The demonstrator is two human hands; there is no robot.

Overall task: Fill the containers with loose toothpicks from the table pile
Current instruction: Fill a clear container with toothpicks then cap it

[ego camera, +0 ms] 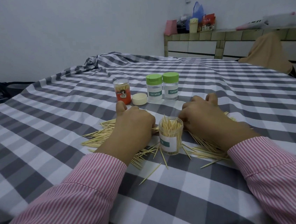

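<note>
Open clear container (171, 136), upright and packed with toothpicks, amid the loose toothpick pile (102, 135) on the checked cloth (51, 107). Left hand (134, 126) just left of it, right hand (202, 115) just right, both knuckles-up with fingers curled under onto the pile; grip impossible to tell. Beyond it, two green-lidded jars (163, 87), an orange-labelled jar (122, 91), a cream cap (139, 99).

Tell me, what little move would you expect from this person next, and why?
Probably the left hand pinches up a small bunch from the loose toothpicks under it and drops them into the open jar between the hands. That jar is uncapped, with toothpicks standing up past its rim, while plenty still lie scattered on the checked cloth. The right hand rests on the pile beside the jar.
</note>
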